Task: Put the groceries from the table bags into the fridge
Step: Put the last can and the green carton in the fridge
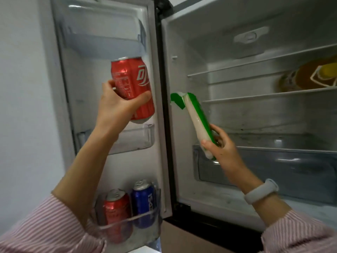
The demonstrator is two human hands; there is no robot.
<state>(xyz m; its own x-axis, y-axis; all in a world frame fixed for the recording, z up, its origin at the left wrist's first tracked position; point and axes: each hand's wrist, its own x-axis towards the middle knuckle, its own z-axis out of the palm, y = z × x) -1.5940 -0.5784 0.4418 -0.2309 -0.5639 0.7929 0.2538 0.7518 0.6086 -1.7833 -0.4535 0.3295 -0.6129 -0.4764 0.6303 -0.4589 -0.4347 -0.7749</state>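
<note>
The left hand [116, 105] grips a red can [132, 88], fingers curled round it, held up before the open fridge door [87, 106]. The right hand [221, 148] clasps a green-and-white packet [197, 117], tilted at the fridge compartment's mouth.

Single head view, close, facing the open fridge [255, 115], perhaps slightly upward.

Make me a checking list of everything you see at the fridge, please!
Surface: fridge shelves, mostly bare; drawer below.
Job's things: red can held up at the open door; green-and-white packet held tilted toward the fridge.
Clutter: red can and blue can in the bottom door bin; orange package on a shelf.
Hands: left hand grips the red can; right hand fingers grip the packet.
Cables: nothing seen.
Surroundings: white wall at left.
</note>
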